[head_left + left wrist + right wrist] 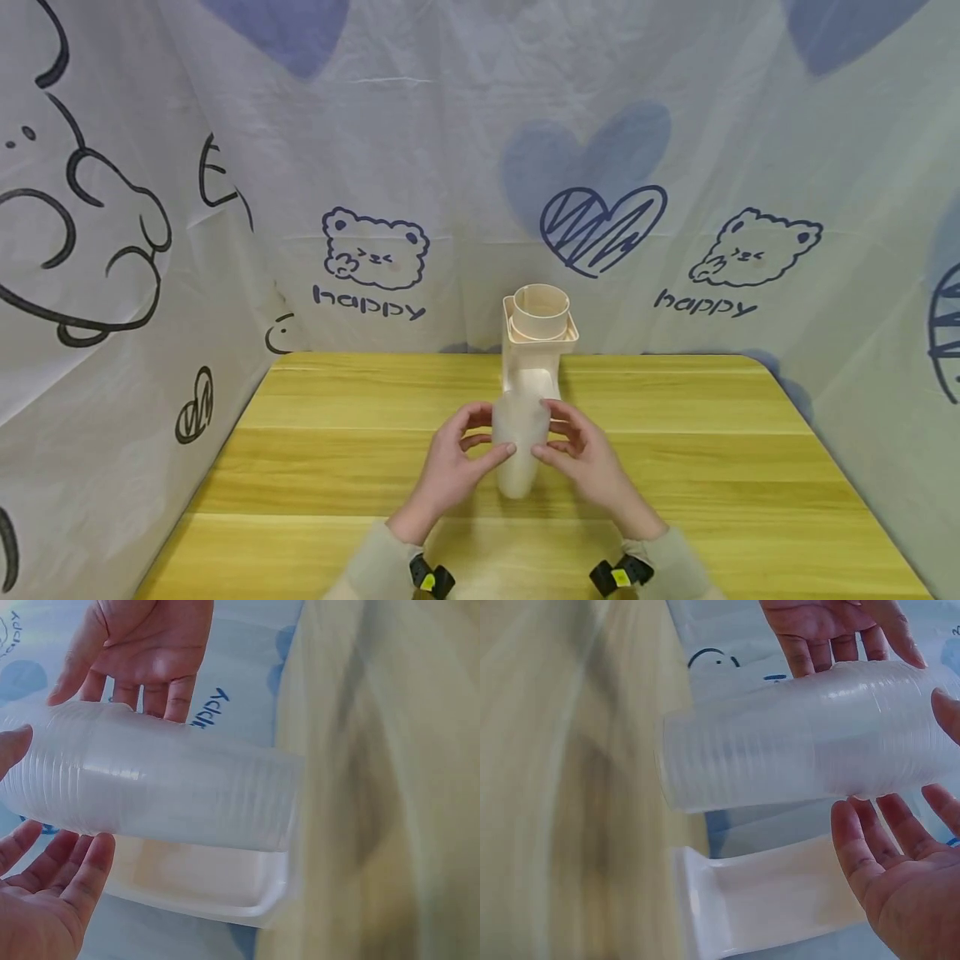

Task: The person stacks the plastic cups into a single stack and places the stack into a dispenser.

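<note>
A stack of clear plastic cups [519, 437] stands upright in front of me, held between both hands near its upper part. My left hand [462, 450] grips its left side, the thumb at the front and the fingers curved round behind. My right hand [583, 454] grips the opposite side the same way. In the left wrist view the nested rims of the cup stack [172, 776] show as close ridges. Right behind the stack is a cream-coloured cup dispenser [542, 350], with a round open tube on top and a recessed lower front partly hidden by the cups.
The wooden table [337, 467] spreads out on both sides of the hands. Behind it hangs a pale curtain [465, 167] printed with hearts, bears and the word happy. Another printed sheet [97, 400] closes off the left side. Each wrist wears a small black camera.
</note>
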Tool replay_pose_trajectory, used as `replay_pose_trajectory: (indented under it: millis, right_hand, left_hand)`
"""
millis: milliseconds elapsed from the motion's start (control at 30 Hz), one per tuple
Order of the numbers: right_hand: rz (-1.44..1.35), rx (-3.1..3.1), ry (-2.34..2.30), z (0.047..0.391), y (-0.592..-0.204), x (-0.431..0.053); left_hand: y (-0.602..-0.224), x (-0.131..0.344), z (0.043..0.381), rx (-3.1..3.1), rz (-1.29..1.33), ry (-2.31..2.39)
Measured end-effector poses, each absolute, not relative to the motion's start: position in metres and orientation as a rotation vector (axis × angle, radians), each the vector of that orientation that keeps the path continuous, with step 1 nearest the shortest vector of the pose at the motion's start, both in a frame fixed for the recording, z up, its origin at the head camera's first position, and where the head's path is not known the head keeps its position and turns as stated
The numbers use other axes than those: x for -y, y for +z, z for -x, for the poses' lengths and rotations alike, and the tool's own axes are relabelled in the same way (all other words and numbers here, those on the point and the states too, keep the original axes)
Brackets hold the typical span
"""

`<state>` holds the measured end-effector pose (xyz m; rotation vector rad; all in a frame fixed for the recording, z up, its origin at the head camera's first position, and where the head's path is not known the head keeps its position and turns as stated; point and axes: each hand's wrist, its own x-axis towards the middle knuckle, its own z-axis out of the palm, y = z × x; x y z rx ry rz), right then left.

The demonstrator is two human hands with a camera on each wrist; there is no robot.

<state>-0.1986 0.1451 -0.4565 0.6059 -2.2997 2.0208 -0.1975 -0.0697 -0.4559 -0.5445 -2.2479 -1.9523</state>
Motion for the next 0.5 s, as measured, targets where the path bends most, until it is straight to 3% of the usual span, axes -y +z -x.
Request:
replay_pose_trajectory:
  millis: [500]
  right_hand:
    - [-0.598, 2.298, 1.856, 0.218, -0.419, -0.148]
  left_hand:
    - [-0.422, 0.064, 0.222, 2.144, 0.605, -1.874]
